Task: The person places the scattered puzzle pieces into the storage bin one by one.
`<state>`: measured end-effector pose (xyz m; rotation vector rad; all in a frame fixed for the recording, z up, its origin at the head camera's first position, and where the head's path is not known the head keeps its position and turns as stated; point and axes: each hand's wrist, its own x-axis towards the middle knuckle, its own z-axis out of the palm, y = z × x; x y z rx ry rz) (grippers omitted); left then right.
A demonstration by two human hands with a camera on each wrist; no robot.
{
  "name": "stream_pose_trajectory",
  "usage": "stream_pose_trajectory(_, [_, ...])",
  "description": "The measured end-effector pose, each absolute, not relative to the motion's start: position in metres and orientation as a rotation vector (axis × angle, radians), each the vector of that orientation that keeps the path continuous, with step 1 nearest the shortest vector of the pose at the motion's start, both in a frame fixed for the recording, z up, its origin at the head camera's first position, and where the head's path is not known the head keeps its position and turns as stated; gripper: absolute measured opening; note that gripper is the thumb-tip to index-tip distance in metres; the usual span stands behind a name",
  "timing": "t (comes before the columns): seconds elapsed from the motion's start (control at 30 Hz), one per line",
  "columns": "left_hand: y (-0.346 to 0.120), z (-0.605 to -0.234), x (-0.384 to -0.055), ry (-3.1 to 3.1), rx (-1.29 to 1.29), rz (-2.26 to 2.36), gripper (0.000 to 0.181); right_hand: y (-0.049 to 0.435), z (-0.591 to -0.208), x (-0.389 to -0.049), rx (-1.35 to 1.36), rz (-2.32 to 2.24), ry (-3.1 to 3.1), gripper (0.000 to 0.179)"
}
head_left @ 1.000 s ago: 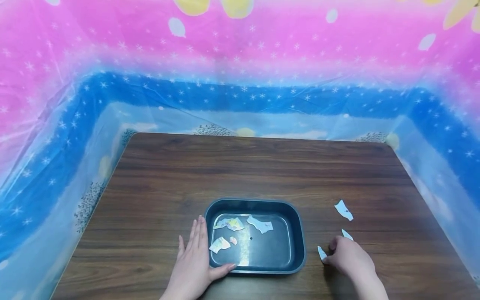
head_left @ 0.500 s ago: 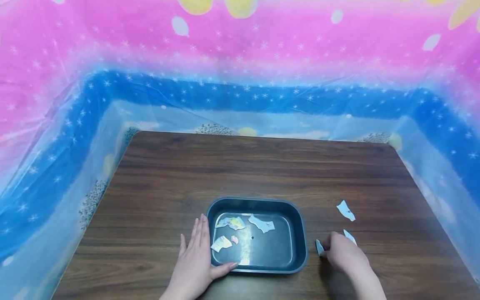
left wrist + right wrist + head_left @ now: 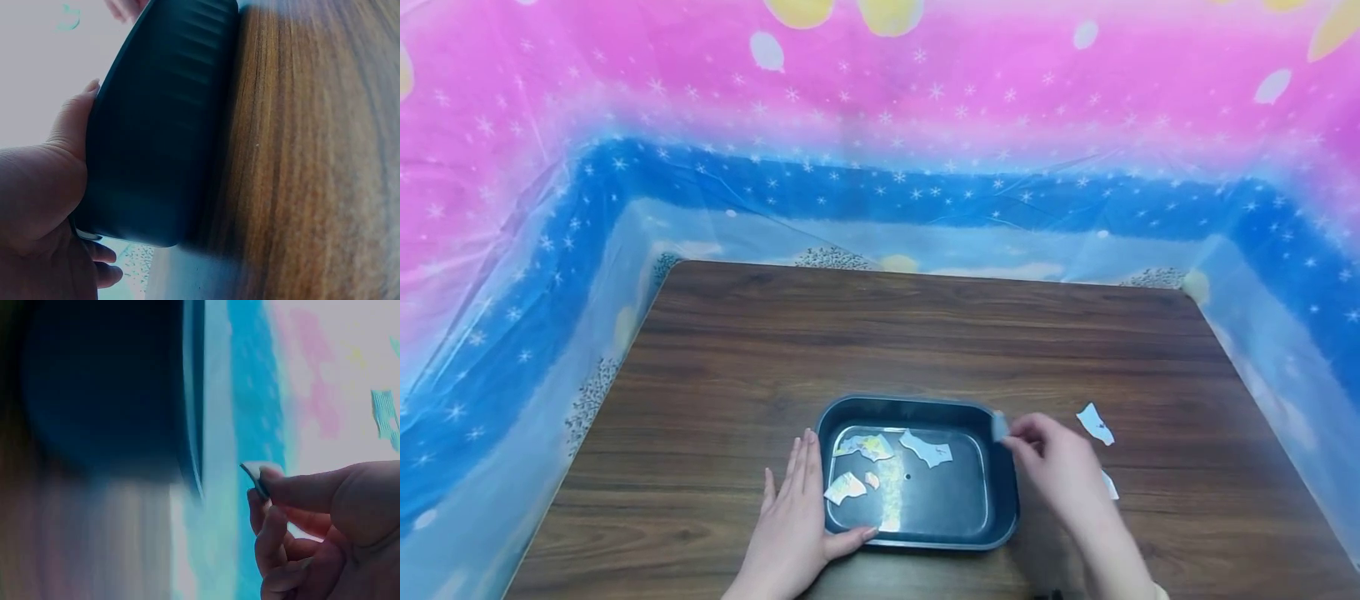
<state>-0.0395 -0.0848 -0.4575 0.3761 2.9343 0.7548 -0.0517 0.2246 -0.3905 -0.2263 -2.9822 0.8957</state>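
Note:
A dark blue-grey rectangular tub [image 3: 940, 500] stands on the wooden table. My left hand [image 3: 786, 525] lies against its left side with straight fingers, thumb along the front rim; the left wrist view shows the tub's outer wall [image 3: 150, 125] beside that thumb. My right hand [image 3: 1063, 467] pinches a small pale shard [image 3: 1000, 427] between thumb and fingertips at the tub's right rim. In the right wrist view this shard [image 3: 255, 472] looks thin and curved. Inside the tub are a yellow-patterned shard [image 3: 872, 447], a pale shard [image 3: 927, 450], another patterned shard [image 3: 846, 488] and a tiny reddish one [image 3: 872, 480].
To the right of the tub, a white shard [image 3: 1096, 423] lies on the brown table [image 3: 760, 350]. Another shard [image 3: 1110, 485] is partly hidden behind my right wrist. A pink and blue patterned cloth [image 3: 880, 192] hangs around the table's far and side edges.
My right hand has picked up the small shard from the table right of the tub and carried it up and left to the rim. My left hand stays in place.

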Motion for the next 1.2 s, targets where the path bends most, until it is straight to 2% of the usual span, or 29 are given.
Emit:
stream_pose_trajectory(0.1, [-0.085,-0.456,-0.039,2.926,0.366,0.752,0.134,0.194,-0.402,-0.059,-0.12,0.974,-3.034,0.004])
stream_pose_trajectory(0.37, [-0.085,-0.456,-0.039,2.919,0.354,0.744,0.133,0.137,-0.429,-0.071,0.143,0.847,-3.282,0.013])
stream_pose_trajectory(0.63, [-0.084,-0.458,-0.039,2.905,0.35,0.763,0.133,0.122,-0.438,-0.075,0.064,0.666,-3.295,0.02])
stream_pose_trajectory(0.97, [-0.083,-0.459,-0.039,2.862,0.321,0.779,0.136,0.155,-0.415,-0.071,0.011,0.787,-3.021,0.005])
stream_pose_trajectory(1.1, [-0.084,-0.459,-0.039,2.868,0.329,0.779,0.136,0.193,-0.414,-0.072,-0.093,0.808,-2.869,0.01])
stream_pose_trajectory(1.2, [-0.084,-0.459,-0.039,2.868,0.335,0.778,0.135,0.234,-0.421,-0.079,-0.268,0.807,-2.839,0.019])
